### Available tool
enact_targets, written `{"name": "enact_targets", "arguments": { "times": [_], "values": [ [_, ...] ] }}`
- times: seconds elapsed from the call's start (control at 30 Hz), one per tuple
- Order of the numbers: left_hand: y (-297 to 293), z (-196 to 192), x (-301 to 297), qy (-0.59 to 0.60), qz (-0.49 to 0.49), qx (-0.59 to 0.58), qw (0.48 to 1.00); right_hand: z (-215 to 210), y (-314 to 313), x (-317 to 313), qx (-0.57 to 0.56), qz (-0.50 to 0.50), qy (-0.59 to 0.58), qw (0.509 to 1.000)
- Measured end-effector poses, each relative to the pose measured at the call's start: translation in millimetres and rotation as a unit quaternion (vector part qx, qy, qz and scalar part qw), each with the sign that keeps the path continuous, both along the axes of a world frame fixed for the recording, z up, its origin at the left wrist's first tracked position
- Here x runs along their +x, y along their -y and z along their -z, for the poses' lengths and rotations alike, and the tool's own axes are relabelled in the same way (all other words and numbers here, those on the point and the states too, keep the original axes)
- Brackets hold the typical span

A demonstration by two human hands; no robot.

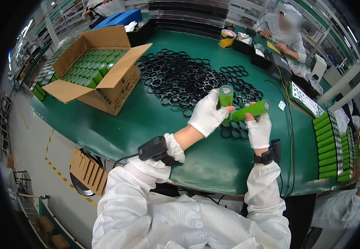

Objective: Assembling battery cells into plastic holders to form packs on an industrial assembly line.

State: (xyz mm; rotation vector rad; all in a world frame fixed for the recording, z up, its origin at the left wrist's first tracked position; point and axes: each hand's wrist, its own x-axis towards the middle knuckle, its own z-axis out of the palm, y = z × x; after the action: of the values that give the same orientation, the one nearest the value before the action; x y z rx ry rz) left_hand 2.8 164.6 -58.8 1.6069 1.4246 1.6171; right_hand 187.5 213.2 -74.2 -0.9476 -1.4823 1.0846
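My left hand (208,114), in a white glove with bare fingertips, is closed around a green cylindrical battery cell (226,96) held nearly upright. Lying almost level in my right hand (259,126) is a second green cell (251,111), its pale end turned to the right. The inner end of that cell meets the lower part of the left one; whether they touch is hard to tell. Beneath and beyond both hands spreads a heap of black plastic ring-shaped cell holders (188,79) on the green table (163,162).
An open cardboard box (120,89) full of green cells stands at the left. Stacked rows of green cells (328,145) line the right edge. Tape rolls (227,37) and black bins (259,56) sit at the back. Cables (289,137) cross the right side. A co-worker (285,31) sits opposite.
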Motion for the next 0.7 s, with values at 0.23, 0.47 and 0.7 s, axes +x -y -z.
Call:
{"name": "enact_targets", "arguments": {
  "times": [0.23, 0.47, 0.7],
  "values": [
    [-9.0, 19.1, 18.2, -0.079, -0.007, -0.029, 0.996, 5.5, -5.6, 7.9, 0.074, 0.015, 0.154, 0.985],
    [-12.9, 10.4, 25.1, -0.155, 0.005, -0.035, 0.987, 5.1, -9.4, 4.1, 0.112, 0.017, 0.247, 0.962],
    [-18.0, 20.4, 14.4, -0.132, 0.062, -0.117, 0.982, 6.0, -13.7, 8.0, 0.052, -0.063, 0.214, 0.974]
  ]
}}
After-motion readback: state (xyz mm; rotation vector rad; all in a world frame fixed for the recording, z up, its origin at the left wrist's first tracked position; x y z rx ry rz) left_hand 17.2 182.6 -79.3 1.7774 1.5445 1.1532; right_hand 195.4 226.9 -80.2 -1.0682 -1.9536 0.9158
